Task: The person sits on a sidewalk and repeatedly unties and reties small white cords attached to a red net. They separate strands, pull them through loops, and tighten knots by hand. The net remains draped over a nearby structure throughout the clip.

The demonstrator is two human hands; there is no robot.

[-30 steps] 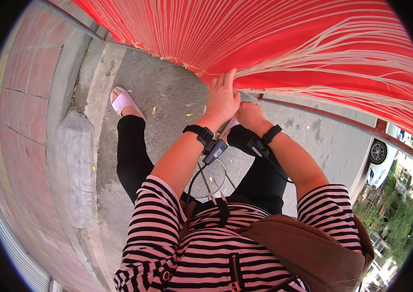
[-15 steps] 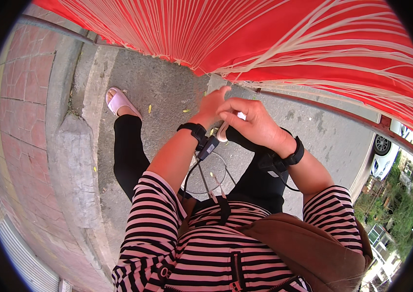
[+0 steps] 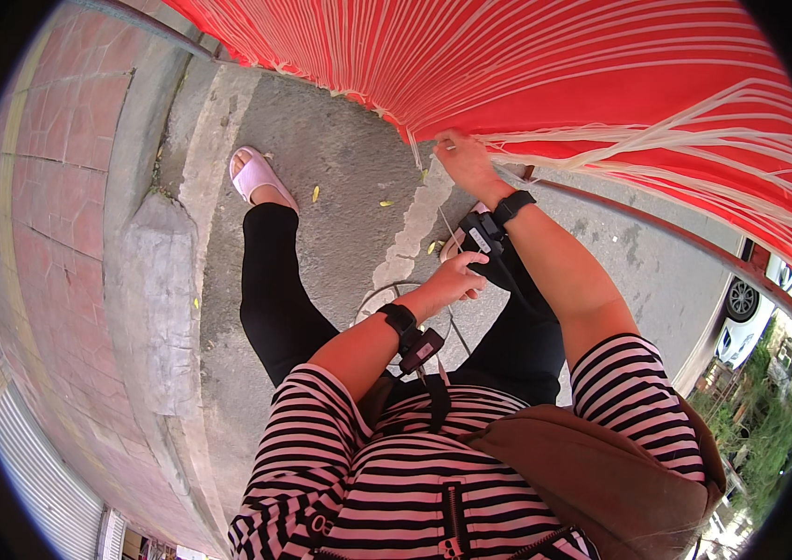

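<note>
A red cloth (image 3: 545, 84) with many pale strings (image 3: 340, 56) gathered toward its lower edge hangs in front of me. My right hand (image 3: 467, 168) reaches to that edge, its fingers pinched on strings where they bunch together. A short tuft of loose ends dangles just left of its fingertips. Closer to my body, my left hand (image 3: 452, 283) is below the cloth with curled fingers. A thin pale line runs down toward it from near the right hand; whether the fingers grip it is hidden.
A rusty metal bar (image 3: 638, 224) runs under the cloth at the right. Below me stands a round wire frame (image 3: 396, 294) between my legs. On the left lie a kerb (image 3: 158, 308) and reddish paving (image 3: 55, 233). A white car (image 3: 746, 322) is at the far right.
My hands, close together before, have parted. The right moved up to the cloth's edge, while the left drew down toward my body. The view has shifted slightly.
</note>
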